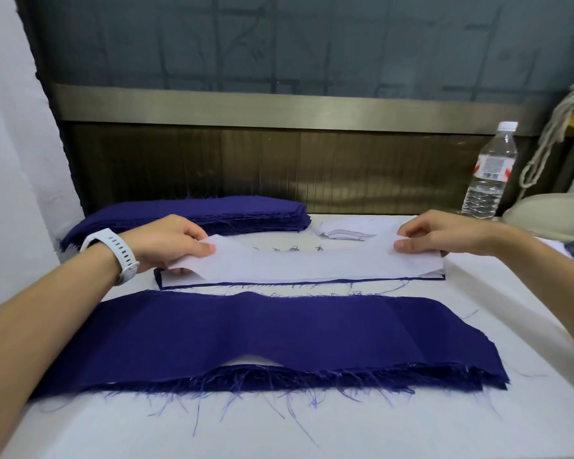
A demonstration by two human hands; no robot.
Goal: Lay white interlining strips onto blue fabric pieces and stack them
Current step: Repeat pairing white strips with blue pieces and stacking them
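Note:
A long white interlining strip (pixel 299 263) lies across the middle of the table over a blue piece whose edge (pixel 279 283) shows along its near side. My left hand (pixel 176 241) pinches the strip's left end, which is lifted and curled. My right hand (pixel 441 236) pinches its right end. In front lies a stack of blue fabric pieces (pixel 262 339) with frayed edges. A taller pile of blue pieces (pixel 212 210) sits at the back left. A few loose white strips (pixel 342 231) lie at the back centre.
A clear water bottle (pixel 489 173) stands at the back right beside a pale rounded object (pixel 550 213) and a hanging cord (pixel 544 150). A dark wall panel (pixel 279 167) closes the table's far side. Loose blue threads (pixel 295 249) lie on the white table (pixel 312 432).

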